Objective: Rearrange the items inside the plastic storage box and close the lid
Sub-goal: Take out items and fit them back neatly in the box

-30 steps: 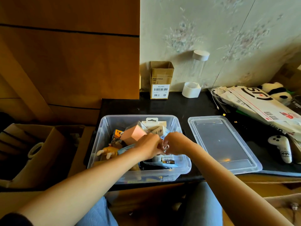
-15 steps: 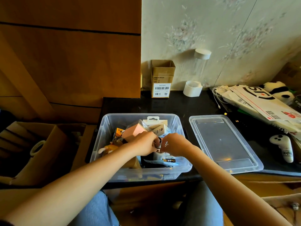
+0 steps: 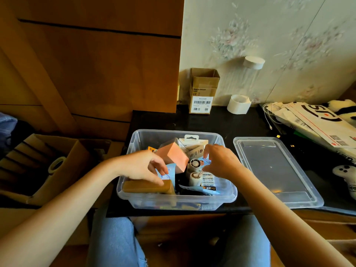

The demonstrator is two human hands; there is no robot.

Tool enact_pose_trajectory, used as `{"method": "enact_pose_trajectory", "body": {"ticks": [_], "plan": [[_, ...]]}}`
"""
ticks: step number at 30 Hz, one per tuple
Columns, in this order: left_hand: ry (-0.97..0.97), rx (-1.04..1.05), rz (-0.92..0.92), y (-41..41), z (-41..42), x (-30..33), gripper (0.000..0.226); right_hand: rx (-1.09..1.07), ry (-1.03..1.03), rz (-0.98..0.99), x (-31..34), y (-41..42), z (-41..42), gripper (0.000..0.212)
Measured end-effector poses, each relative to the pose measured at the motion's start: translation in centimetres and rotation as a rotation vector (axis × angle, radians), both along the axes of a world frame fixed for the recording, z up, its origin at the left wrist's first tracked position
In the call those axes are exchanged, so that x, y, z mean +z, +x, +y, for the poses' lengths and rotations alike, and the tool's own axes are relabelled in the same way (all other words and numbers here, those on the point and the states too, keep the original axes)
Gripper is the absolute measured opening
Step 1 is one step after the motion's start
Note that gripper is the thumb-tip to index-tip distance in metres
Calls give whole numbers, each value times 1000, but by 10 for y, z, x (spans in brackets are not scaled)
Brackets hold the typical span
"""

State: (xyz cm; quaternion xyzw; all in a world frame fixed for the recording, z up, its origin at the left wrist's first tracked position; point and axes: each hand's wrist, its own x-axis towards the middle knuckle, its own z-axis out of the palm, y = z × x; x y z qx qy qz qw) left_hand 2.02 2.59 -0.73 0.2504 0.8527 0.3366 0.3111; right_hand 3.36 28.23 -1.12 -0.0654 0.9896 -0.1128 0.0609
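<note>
1. Clear plastic storage box set on the black desk, near its front edge and straight ahead, long axis running away from the body; packed with small items, some standing above the rim.
2. Left hand over the box's near-left part, fingers curled, pinching a pale blue printed card just above a brown oblong block that lies along the near wall.
3. Right hand over the middle-right of the box, fingers bent down among the packs, tips touching a blue-labelled packet; whether gripped or only touched, cannot tell.
4. Between the two hands: a pink cube-shaped box tilted on a corner, and two small white cylinders upright beside battery packs.
5. Clear flat plastic lid lying on the desk just right of the box, apart from it, long axis parallel to the box's; nearer the right hand, so probably that hand's to fetch.
6. Likely needed first: tall pieces laid flatter, since the pink cube and the white hang-tab pack rise to or past the rim.
7. Room: open desk behind the box up to a brown cardboard carton and a white tape roll; right of the lid crowded by white mailers and a white game controller.
</note>
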Motion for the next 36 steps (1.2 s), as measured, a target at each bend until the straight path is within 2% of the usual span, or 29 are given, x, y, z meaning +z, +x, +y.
{"method": "enact_pose_trajectory", "body": {"ticks": [3,5,7,9,13,17,20,22,26,28,31,36], "plan": [[-96,-80,59,6,-3,-1,36,33,-7,50,4,1,-7,31],[-161,-119,112,8,-2,1,36,93,-59,64,7,1,-12,21],[-220,-158,164,11,0,0,33,184,-133,-33,8,1,-14,14],[-261,-183,211,13,2,-2,29,268,-128,-195,7,2,-15,21],[-293,-185,339,16,4,-5,14,350,87,-441,-5,2,-18,41],[-165,-76,350,15,0,-2,14,402,211,-518,-9,-4,-24,51],[42,95,316,10,-11,6,16,464,337,-387,-13,-4,-30,48],[193,219,259,5,-18,12,20,466,322,-326,-12,-5,-31,42],[365,437,206,-4,-27,9,13,333,62,-269,9,-20,-15,27],[445,632,115,-5,-27,1,5,205,-152,-268,17,-29,-7,23],[576,858,-41,-4,-25,-2,12,-36,-446,-331,13,-35,-7,18],[640,877,-105,0,-18,5,18,-287,-874,-422,8,-40,-27,9]]}}
